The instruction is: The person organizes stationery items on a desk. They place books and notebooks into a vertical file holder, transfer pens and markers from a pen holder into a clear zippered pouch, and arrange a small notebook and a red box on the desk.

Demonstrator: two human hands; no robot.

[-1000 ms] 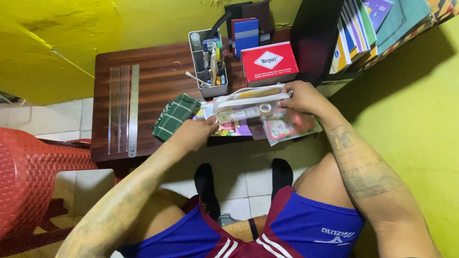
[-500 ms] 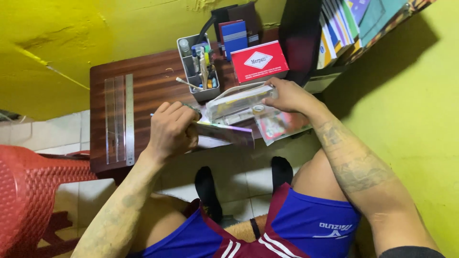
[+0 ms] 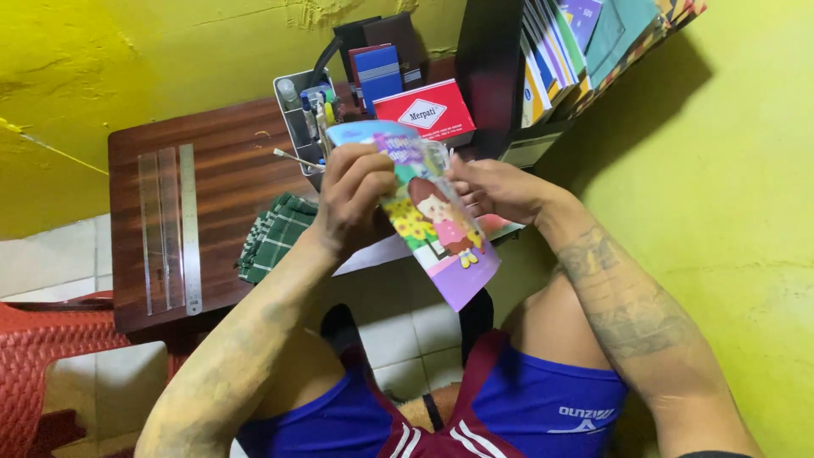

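Showing a cartoon girl, purple-edged booklet (image 3: 432, 229); glossy.

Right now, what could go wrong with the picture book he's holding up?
The left hand pinches the colourful booklet only near its top, so it might bend or slip down toward the floor. The right hand sits behind it near the clear pouch; that could get nudged. The pen holder stands close behind and might get bumped.

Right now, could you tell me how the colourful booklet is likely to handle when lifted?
Probably light and floppy: the left hand pinches the colourful booklet near its top, and it hangs below unsupported. Its cover looks glossy, so perhaps slippery. The right hand steadies its far edge.
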